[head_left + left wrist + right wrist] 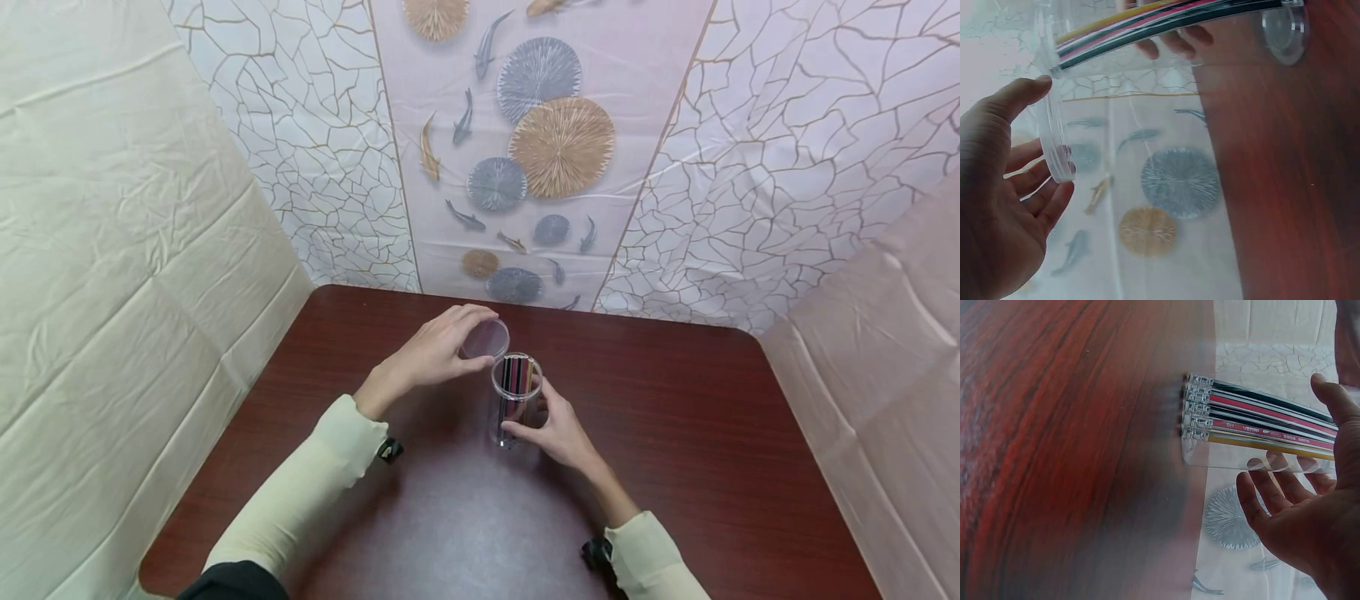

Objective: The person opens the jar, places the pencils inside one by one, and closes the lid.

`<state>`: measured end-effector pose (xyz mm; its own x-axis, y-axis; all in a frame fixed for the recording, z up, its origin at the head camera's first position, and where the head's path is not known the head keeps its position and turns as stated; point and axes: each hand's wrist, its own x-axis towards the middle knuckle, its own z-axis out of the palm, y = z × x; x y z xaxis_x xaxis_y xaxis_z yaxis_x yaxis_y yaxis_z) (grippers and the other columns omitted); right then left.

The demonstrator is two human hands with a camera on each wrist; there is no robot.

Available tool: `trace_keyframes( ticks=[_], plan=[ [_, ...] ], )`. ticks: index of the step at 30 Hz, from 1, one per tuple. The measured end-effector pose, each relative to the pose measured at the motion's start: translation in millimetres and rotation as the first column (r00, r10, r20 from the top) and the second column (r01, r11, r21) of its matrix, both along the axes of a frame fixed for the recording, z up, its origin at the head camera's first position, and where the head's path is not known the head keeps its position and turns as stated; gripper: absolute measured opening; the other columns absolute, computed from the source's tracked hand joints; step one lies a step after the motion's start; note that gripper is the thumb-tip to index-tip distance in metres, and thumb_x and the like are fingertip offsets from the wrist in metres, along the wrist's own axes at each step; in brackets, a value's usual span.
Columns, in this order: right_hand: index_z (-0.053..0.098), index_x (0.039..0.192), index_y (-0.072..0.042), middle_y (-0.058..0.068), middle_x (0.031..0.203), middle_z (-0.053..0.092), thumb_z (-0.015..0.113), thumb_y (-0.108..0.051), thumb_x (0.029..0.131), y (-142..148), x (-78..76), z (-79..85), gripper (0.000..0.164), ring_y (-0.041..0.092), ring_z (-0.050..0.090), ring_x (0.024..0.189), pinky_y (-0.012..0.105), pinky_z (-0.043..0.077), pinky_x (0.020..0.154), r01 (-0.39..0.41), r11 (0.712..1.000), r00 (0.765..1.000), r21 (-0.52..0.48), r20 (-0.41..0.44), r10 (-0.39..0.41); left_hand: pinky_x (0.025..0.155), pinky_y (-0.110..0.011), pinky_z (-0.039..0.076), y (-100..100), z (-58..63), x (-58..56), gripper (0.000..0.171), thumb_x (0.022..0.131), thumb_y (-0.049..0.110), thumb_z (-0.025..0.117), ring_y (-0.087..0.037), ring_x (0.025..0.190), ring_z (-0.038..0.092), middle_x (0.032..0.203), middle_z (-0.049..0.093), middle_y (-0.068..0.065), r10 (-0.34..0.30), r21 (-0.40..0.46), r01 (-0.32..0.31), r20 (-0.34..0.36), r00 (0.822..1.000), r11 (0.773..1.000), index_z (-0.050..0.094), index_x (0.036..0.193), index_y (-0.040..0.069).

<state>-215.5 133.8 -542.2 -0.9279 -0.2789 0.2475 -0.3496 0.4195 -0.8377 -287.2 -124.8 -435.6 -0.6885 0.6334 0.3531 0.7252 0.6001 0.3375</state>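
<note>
A clear cylindrical container (pixel 501 427) stands upright on the table, with several pencils (pixel 1260 419) inside it, striped black, red and yellow. My right hand (pixel 558 429) grips the container's side, thumb in front and fingers behind. A clear round lid (pixel 486 339) is in my left hand (pixel 438 346), held by its edge between thumb and fingers. It is tilted up just left of the container's open rim (pixel 517 394). In the left wrist view the lid (pixel 1054 137) is edge-on beside the container's mouth.
The dark red-brown wooden table (pixel 675 417) lies under both hands. Behind it hangs a patterned cloth (pixel 562 150), and pale cloth walls (pixel 150 275) rise at both sides.
</note>
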Motion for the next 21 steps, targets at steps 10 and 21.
trace_keyframes(
  ticks=[10,21],
  plan=[
    [0.044,0.158,-0.012,0.008,0.129,0.070,0.095,-0.025,0.082,-0.6,0.2,0.2,0.093,0.020,0.071,0.095,0.039,0.058,0.082,-0.005,1.000,1.000,0.001,0.001,0.005,0.103,-0.044,0.050,11.3,14.9,9.2,0.066,0.094,0.037,0.081,-0.022,0.132,0.055,0.148,0.058,-0.005,-0.084,0.003,0.084,-0.011,0.996,0.996,0.056,0.149,0.010],
    [0.035,0.165,-0.011,0.008,0.126,0.071,0.094,-0.022,0.083,-0.2,1.6,1.1,0.102,0.020,0.070,0.094,0.035,0.057,0.081,-0.010,1.000,1.000,-0.001,0.001,0.010,0.101,-0.038,0.051,26.3,16.7,22.8,0.065,0.095,0.040,0.080,-0.016,0.130,0.055,0.147,0.058,-0.001,-0.168,-0.038,0.168,0.000,0.986,0.985,0.057,0.148,0.010]
  ],
)
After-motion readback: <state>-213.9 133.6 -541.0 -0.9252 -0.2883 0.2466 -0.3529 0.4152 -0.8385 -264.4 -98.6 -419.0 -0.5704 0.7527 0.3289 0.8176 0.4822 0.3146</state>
